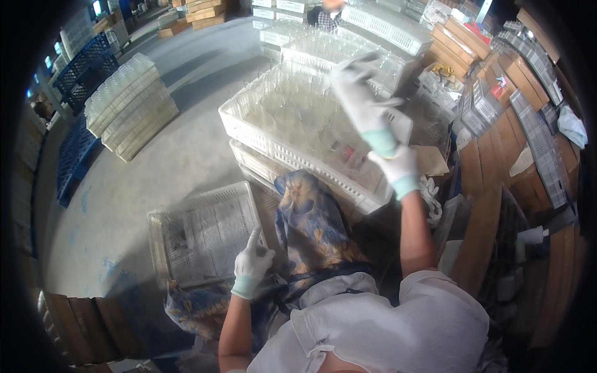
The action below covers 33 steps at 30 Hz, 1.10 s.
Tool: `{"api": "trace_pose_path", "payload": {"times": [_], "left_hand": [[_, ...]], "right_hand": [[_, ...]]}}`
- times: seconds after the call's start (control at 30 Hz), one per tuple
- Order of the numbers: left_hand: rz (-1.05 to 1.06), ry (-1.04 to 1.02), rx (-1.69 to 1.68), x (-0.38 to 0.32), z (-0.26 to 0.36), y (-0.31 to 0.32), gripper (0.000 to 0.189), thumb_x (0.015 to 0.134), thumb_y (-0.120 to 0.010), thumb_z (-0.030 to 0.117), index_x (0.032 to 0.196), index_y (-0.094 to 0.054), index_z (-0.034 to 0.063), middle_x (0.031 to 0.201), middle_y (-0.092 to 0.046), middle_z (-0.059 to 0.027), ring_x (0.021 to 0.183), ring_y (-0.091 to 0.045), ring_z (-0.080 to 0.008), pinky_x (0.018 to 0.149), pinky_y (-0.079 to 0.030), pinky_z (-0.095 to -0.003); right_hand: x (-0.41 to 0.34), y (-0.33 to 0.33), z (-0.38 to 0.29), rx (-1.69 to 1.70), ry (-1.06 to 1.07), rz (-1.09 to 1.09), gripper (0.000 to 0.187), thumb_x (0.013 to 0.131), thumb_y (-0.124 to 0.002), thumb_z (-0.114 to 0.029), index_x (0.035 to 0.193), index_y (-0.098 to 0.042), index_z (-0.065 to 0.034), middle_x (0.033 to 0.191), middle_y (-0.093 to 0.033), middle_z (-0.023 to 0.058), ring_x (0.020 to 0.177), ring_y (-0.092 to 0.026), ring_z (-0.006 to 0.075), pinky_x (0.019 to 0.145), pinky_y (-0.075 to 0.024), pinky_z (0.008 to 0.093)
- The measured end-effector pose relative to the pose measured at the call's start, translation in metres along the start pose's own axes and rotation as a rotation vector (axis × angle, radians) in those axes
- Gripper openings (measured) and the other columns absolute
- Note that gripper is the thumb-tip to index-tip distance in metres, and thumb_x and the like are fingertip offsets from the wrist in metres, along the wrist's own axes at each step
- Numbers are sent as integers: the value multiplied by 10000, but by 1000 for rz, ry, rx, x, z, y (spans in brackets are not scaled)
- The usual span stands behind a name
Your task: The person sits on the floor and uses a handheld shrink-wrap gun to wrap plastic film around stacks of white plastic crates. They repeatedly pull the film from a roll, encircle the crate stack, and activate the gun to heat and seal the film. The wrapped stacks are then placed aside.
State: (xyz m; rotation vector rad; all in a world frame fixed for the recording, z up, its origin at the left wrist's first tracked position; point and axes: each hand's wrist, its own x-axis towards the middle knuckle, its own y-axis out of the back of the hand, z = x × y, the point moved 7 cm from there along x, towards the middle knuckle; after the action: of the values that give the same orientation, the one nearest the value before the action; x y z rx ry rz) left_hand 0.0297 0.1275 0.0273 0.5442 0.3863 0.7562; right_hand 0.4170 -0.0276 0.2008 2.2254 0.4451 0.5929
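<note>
My right hand (pixel 399 168), in a white glove with a green cuff, pinches the green cuff of another white work glove (pixel 357 95). That glove stretches up and away, blurred, over the right part of a white plastic crate (pixel 289 156) of clear glass vessels (pixel 301 100). A small red thing (pixel 347 151) lies in the crate near its front side. My left hand (pixel 252 265), gloved the same way, holds nothing, with its index finger stretched out and thumb apart. It is beside the right edge of a low pale crate (pixel 210 279), which has a clear plastic sheet or bag inside.
Stacked glassware crates (pixel 133 109) stand on the left by blue plastic pallets (pixel 77 158). More crates (pixel 317 49) are behind the near one, with a person (pixel 329 18) beyond. Cardboard boxes (pixel 482 154) and grey crates (pixel 538 149) crowd the right. Patterned cloth (pixel 310 224) covers my legs.
</note>
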Motion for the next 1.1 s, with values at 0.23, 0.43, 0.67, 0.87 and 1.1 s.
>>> {"api": "trace_pose_path", "payload": {"times": [0.23,0.43,0.67,0.87,1.1], "left_hand": [[76,-22,28,-14,-34,15,665,833,-740,225,1454,-521,132,863,-750,-113,801,-732,-294,775,-562,-391],[18,122,124,-29,-82,19,635,858,-735,253,1443,-524,128,897,-741,-146,791,-721,-307,734,-554,-403],[-21,144,144,-22,-94,-37,549,869,-698,329,1365,-563,137,982,-727,-164,872,-705,-373,775,-567,-449],[-345,71,148,-24,-88,-123,614,884,-639,400,1424,-492,148,1023,-714,-209,878,-705,-397,791,-561,-504],[-350,-20,52,-7,-76,-100,612,907,-644,379,1431,-492,102,1003,-704,-226,917,-694,-400,817,-536,-488]], "right_hand": [[8,-63,0,5,-36,-164,484,694,-850,-405,1051,-746,-95,974,-742,191,928,-724,348,810,-559,433],[-23,-31,-11,426,-75,-316,188,808,-841,-145,881,-731,-12,712,-684,22,574,-612,77,479,-420,251],[-135,-176,21,356,-340,-1099,187,764,-856,-103,719,-690,-31,622,-657,18,437,-549,88,417,-424,275],[-118,-207,-10,96,186,-1062,417,665,-929,-293,901,-739,-6,793,-744,182,703,-743,310,616,-565,386],[-119,-206,-18,464,-145,-1223,245,763,-881,-118,848,-708,33,663,-711,81,517,-642,111,473,-495,268]]}}
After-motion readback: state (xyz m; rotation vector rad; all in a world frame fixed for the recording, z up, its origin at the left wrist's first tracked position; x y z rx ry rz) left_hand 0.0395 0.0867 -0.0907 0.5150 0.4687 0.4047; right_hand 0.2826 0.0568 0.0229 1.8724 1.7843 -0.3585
